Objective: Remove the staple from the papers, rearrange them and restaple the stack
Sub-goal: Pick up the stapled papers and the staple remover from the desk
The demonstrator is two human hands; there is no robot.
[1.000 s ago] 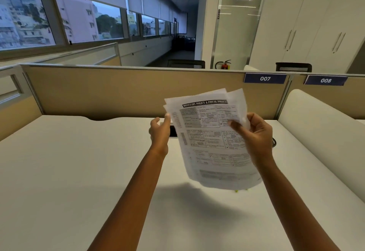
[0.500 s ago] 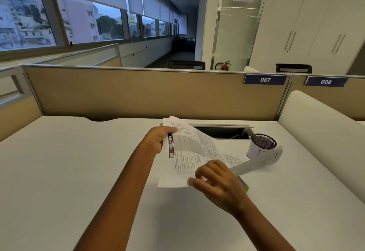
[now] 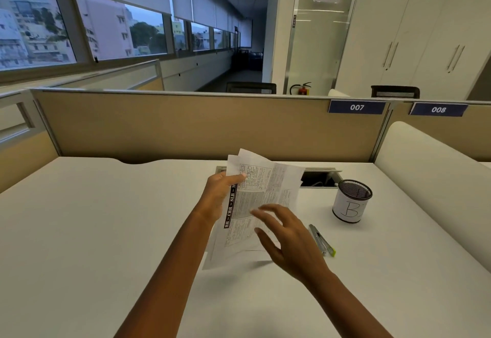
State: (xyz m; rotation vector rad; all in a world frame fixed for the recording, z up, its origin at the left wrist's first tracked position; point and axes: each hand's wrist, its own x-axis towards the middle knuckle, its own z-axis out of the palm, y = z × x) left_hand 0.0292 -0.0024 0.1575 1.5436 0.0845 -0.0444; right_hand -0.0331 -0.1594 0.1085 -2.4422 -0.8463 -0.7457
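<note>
Now the left hand (image 3: 216, 199) pinches the printed white papers (image 3: 259, 204) above the white tabletop (image 3: 106, 231); right hand (image 3: 289, 242) fingers (image 3: 265, 214) spread wide, empty. Right of them: green-tipped metal stapler (image 3: 322, 240), black mesh cup (image 3: 351, 200), contents unclear.

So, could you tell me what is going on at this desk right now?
A person is sorting a loose stack of printed papers over the white desk. The left hand pinches the sheets by their left edge, tilted above the desktop. The right hand is open, fingers spread in front of the lower pages, gripping nothing. A stapler lies on the desk to the right, untouched, with a mesh pen cup beyond it. Whether a staple remains cannot be seen.
</note>
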